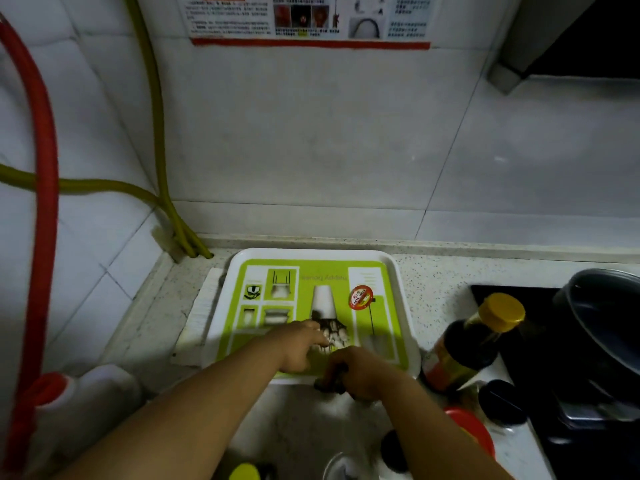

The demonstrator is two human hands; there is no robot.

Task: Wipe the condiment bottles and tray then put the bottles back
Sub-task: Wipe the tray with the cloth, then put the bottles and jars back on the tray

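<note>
Both forearms reach over speckled counter point(433, 282) to green tray point(311, 268)

Speckled counter point(440, 282): tray point(311, 254), dark sauce bottle point(464, 344), stove point(519, 299).

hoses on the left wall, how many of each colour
red hose: 1
yellow-green hoses: 2, one running down the wall, one coming in from the left; they meet in the corner by the tray
total: 3
</note>
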